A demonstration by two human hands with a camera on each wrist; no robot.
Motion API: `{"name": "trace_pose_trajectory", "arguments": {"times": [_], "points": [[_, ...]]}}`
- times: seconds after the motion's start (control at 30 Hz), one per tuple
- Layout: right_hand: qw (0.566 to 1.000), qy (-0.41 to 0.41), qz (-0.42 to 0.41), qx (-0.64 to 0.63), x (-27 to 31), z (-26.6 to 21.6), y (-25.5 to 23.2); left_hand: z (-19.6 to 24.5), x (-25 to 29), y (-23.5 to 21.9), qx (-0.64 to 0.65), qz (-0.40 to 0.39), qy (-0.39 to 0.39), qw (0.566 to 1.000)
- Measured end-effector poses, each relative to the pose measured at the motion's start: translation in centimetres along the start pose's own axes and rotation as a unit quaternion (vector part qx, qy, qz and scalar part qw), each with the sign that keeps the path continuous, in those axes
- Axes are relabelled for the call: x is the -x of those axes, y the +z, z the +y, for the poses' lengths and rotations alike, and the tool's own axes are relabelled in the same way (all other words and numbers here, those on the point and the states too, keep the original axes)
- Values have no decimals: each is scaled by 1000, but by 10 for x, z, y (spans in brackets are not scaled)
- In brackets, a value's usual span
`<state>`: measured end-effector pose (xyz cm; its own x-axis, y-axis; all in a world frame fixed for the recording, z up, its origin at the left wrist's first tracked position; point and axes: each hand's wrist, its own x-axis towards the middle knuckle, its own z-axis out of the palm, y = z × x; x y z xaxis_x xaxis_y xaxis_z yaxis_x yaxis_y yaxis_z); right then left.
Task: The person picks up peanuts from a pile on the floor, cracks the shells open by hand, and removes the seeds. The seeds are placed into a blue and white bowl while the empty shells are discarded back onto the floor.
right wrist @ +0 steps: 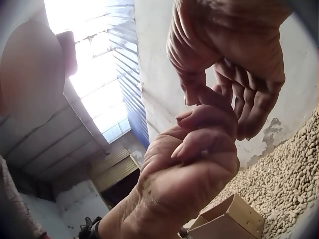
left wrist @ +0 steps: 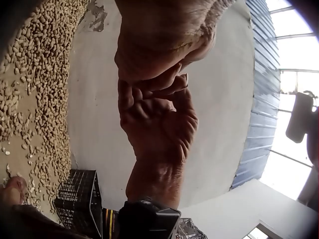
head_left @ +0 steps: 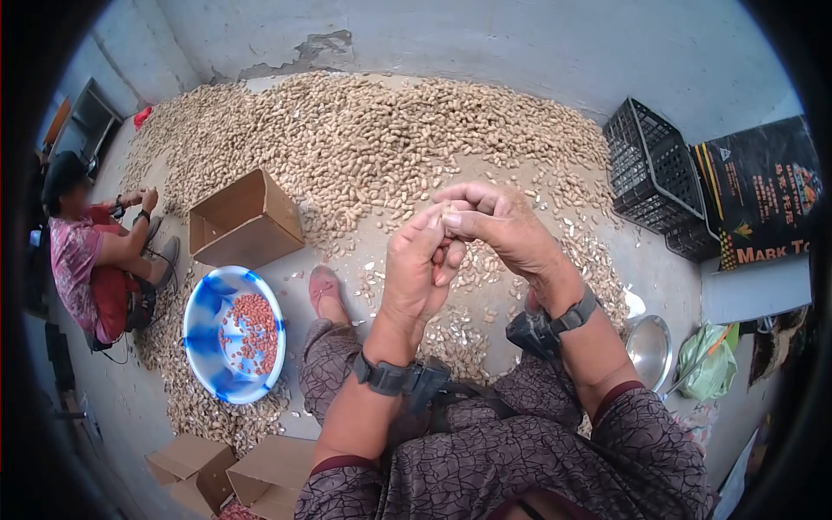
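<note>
The peanut heap (head_left: 373, 130) spreads along the wall (head_left: 485, 43). Right of it, black packaging (head_left: 737, 160) reads "MARK TO", the rest unreadable. Before its left part, a basin (head_left: 206, 319) probably keeps red kernels (head_left: 253, 328) off the shells (head_left: 199, 407). Before its middle, left hand (head_left: 420, 256) and right hand (head_left: 501, 227) hold curled fingertips together; whether their grip has a peanut, I cannot tell.
</note>
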<state>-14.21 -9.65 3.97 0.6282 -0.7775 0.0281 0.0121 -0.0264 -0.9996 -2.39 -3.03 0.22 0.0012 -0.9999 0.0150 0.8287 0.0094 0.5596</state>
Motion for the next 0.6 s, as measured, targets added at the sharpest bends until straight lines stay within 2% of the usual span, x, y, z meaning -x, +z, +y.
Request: {"name": "trace_pose_trajectory", "arguments": {"times": [0.07,0.2,0.27,0.4,0.5,0.57,0.6], "points": [[996,41,-62,-53,2,-4,-2,2,2,8,-56,40,17,997],[990,53,-94,-91,4,-8,-1,3,3,11,-104,34,24,994],[979,90,-131,-129,5,-6,-5,3,3,14,-131,26,22,991],[976,80,-113,-168,7,-4,-3,1,6,11,-127,4,9,992],[982,74,-87,-149,9,-8,-1,-1,11,20,-82,14,27,996],[993,44,-31,-105,12,-11,4,-5,12,19,-139,11,83,987],[993,43,-31,-105,12,-11,5,-6,10,18,-139,10,84,987]]}}
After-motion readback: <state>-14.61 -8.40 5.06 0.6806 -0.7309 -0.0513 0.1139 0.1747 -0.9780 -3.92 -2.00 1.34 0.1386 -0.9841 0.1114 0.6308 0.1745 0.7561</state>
